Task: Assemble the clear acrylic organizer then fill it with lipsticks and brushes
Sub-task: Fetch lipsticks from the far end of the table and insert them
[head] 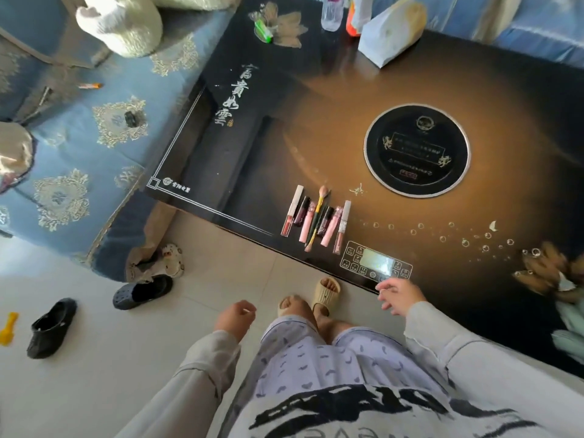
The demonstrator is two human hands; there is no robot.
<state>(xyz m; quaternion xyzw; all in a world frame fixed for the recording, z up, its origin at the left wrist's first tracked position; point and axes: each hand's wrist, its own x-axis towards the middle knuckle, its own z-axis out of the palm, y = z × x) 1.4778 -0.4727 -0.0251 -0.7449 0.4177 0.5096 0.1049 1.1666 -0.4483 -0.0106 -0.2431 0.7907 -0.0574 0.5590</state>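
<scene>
Several lipstick and lip-gloss tubes (306,218) lie side by side near the front edge of the dark glossy table (284,137). Two makeup brushes (317,213) lie across them, one with a pink head. No acrylic organizer shows in the head view. My left hand (235,317) hangs over the floor in front of the table, fingers loosely curled and holding nothing. At the table's front edge, just below the touch control panel (376,263), my right hand (399,295) hovers with relaxed fingers and nothing in them.
A round black cooktop disc (417,150) sits in the table's middle. A white bag (390,36), a clear bottle (331,12) and a green lighter (264,31) stand at the far side. A blue sofa (79,153) is left. Black shoes (50,327) lie on the tile floor.
</scene>
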